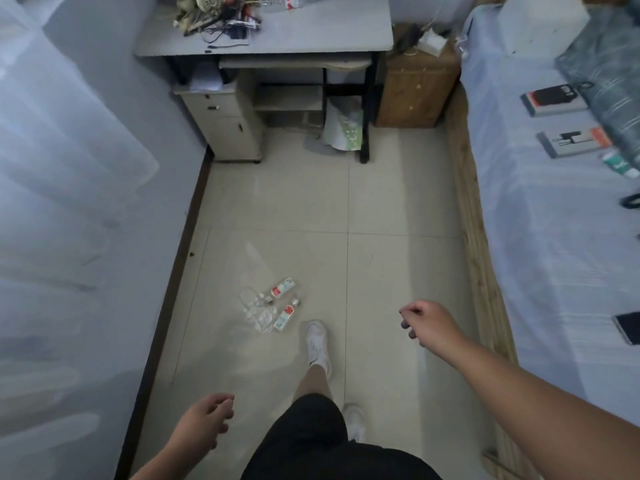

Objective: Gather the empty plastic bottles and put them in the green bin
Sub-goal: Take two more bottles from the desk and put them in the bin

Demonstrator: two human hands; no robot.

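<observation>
Several clear plastic bottles lie in a cluster on the tiled floor; one [282, 287] has a red and white label, another [286, 315] lies just in front of my left foot, and crushed clear ones [258, 311] sit to their left. A bin [344, 128] with a white bag and green patterned side stands under the desk, far ahead. My left hand [204, 422] hangs low with loosely curled fingers, holding nothing. My right hand [427, 322] is out to the right of the bottles, fingers bent, holding nothing. More bottles [287, 0] lie on the desk top.
A grey desk [311, 32] with cables and clutter stands against the far wall, a wooden cabinet [414, 88] beside it. A bed [554, 220] with books and a phone runs along the right. A wall and sheer curtain line the left.
</observation>
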